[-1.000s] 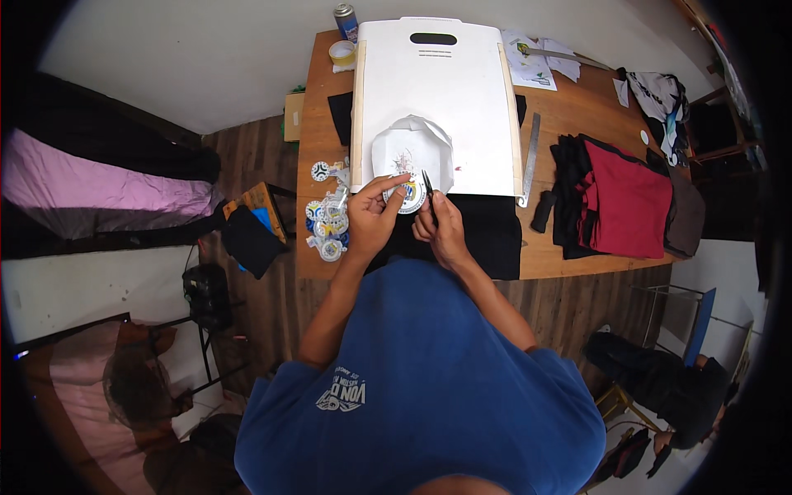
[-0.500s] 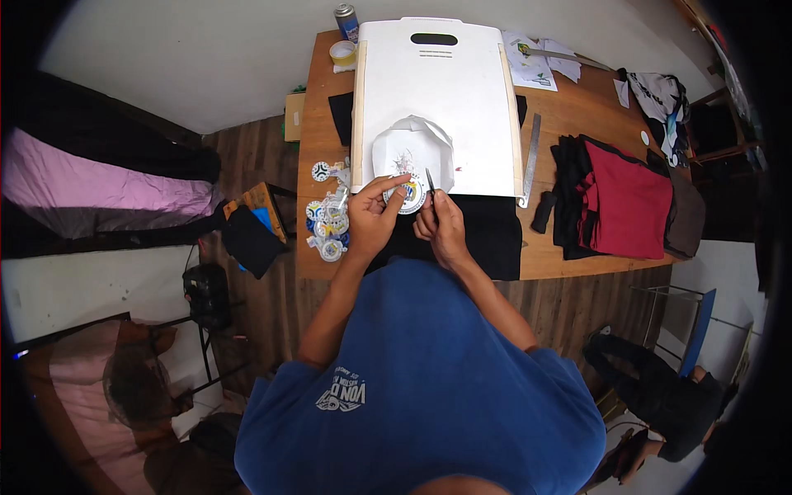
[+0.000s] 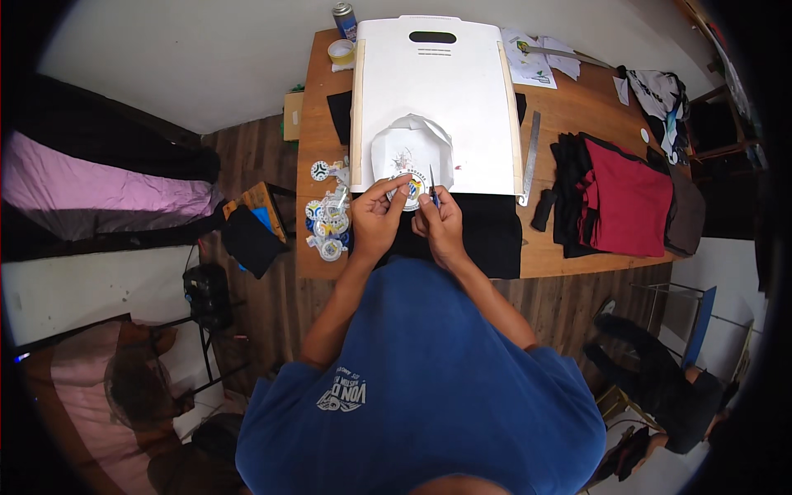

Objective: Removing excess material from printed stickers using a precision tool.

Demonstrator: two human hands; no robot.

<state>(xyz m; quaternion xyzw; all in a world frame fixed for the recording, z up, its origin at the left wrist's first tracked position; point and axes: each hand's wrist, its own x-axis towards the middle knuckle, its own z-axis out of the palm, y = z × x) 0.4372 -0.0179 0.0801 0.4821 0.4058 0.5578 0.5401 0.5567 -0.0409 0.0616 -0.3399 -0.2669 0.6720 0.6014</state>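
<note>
Pinching one round printed sticker at its left edge, the left hand has its fingers pressed onto it above the black cloth at the desk front. One small blade is gripped between the right hand fingers, its tip touching the sticker's right side. Left of them lies a cluster of several round stickers. Beyond sits one crumpled white sheet on one white board, beside one steel ruler.
</note>
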